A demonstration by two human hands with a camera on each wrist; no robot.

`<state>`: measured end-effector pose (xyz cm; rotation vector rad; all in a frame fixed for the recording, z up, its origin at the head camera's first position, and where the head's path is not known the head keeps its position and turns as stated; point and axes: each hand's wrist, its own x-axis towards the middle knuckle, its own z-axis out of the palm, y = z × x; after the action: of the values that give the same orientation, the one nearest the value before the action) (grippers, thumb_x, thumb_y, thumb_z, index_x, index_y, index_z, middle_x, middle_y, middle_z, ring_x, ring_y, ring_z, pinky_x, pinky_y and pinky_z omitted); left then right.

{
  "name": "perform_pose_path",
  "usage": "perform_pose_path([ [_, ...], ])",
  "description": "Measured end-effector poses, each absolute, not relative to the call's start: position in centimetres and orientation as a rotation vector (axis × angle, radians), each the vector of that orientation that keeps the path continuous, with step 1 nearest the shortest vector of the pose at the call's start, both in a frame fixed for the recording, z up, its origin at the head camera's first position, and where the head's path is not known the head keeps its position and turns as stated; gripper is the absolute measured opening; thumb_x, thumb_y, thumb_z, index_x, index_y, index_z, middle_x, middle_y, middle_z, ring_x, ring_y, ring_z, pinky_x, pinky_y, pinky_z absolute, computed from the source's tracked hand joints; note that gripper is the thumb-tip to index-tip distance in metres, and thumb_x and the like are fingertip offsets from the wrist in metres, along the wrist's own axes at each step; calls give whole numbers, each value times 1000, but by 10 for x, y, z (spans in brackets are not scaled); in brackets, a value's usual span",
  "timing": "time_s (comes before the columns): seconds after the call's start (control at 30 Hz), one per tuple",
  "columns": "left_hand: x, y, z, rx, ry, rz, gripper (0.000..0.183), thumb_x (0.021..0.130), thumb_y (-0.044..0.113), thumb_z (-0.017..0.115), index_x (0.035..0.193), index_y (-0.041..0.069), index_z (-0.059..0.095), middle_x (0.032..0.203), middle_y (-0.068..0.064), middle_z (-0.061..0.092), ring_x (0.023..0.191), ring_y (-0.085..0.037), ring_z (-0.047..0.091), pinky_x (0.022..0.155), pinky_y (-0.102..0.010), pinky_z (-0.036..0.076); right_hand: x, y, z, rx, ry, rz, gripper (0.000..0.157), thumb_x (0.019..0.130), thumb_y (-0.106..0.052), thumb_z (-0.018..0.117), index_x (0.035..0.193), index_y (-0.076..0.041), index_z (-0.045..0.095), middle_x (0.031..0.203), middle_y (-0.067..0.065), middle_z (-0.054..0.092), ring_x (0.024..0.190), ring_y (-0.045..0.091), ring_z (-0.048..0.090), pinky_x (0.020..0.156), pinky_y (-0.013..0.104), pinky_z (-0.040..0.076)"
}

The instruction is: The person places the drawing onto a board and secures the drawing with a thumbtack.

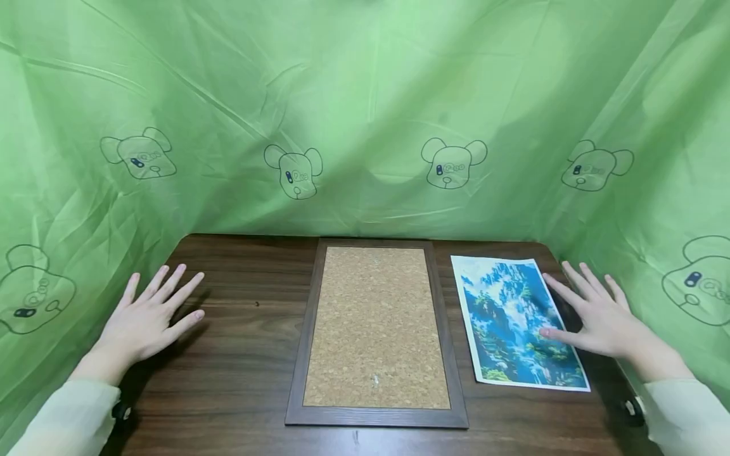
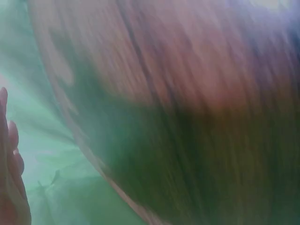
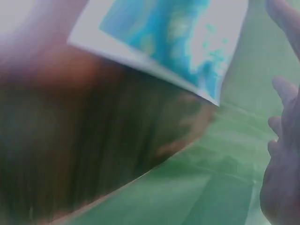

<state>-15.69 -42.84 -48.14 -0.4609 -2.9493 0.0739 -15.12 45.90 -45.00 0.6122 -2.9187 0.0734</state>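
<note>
My left hand [image 1: 145, 320] is spread over the left side of the dark wood table, fingers straight, holding nothing. On the right, my right hand [image 1: 604, 320] is also spread, its thumb and index finger reaching over the right edge of a printed picture [image 1: 513, 323]. Whether they touch the paper I cannot tell. The sheet shows a blue mountain and waterfall scene with a white border. In the middle of the table lies a cork board [image 1: 379, 323] in a dark wooden frame. Blurred wrist views show part of the left hand [image 2: 14, 183] and the right hand [image 3: 283, 164].
The wood table [image 1: 228, 354] has rounded back corners and a tiny dark speck [image 1: 257, 304] left of the board. Green cloth [image 1: 365, 95] with bear-head drawings hangs behind and along both sides. A pale mark [image 1: 375, 380] shows near the cork's lower edge.
</note>
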Motion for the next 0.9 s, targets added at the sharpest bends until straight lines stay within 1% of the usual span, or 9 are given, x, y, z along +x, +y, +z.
perform_pose_path([
  [0.17,-152,-413,-479,-426,-2937,-30,88,108,63,56,178,34,10,183,-12,10,169,-33,-9,127,-63,-21,-152,453,-445,538,-2891,294,120,86,-54,89,178,-27,18,182,21,1,167,47,-6,126,70,-16],
  [0.27,-154,-398,-477,-417,-2935,-99,88,109,61,56,178,33,8,183,-14,11,169,-38,-7,126,-61,-23,-150,450,-448,488,-2889,418,118,87,-48,90,178,-27,18,182,22,1,166,51,-4,125,73,-14],
  [0.37,-156,-384,-473,-403,-2945,-167,89,109,61,57,178,34,8,181,-19,19,168,-42,-2,126,-61,-23,-149,447,-453,445,-2892,537,115,88,-43,90,178,-25,19,181,25,3,164,56,-2,122,79,-12],
  [0.43,-159,-379,-468,-389,-2964,-207,89,109,62,57,178,36,7,178,-22,26,168,-45,3,125,-61,-24,-148,445,-457,396,-2906,636,111,91,-40,88,177,-23,20,180,28,4,163,59,-1,118,86,-6],
  [0.5,-162,-374,-463,-377,-2981,-255,90,108,61,58,178,37,6,175,-25,31,166,-48,10,125,-61,-25,-146,443,-461,331,-2921,733,108,94,-39,86,177,-23,19,180,28,4,161,62,3,112,92,4],
  [0.57,-166,-368,-460,-369,-2994,-312,91,108,62,58,178,37,5,174,-24,34,164,-51,17,126,-61,-23,-146,442,-465,263,-2929,819,104,97,-39,83,178,-22,18,180,28,4,159,65,7,106,94,13],
  [0.67,-172,-355,-456,-378,-2993,-431,92,109,61,59,178,33,6,172,-25,37,160,-55,25,128,-66,-14,-146,442,-470,180,-2925,915,101,101,-39,80,178,-21,18,180,29,6,156,67,14,103,93,22],
  [0.8,-178,-336,-455,-421,-2941,-590,92,108,54,65,178,22,16,165,-30,46,151,-59,39,126,-76,12,-148,442,-478,86,-2916,1027,98,103,-40,78,177,-18,18,176,34,16,154,67,20,106,90,24],
  [0.9,-181,-325,-458,-442,-2911,-674,90,106,49,70,176,18,24,161,-29,52,145,-58,48,118,-77,30,-149,442,-484,31,-2922,1084,96,104,-41,77,177,-14,20,173,36,23,150,68,27,105,88,28],
])
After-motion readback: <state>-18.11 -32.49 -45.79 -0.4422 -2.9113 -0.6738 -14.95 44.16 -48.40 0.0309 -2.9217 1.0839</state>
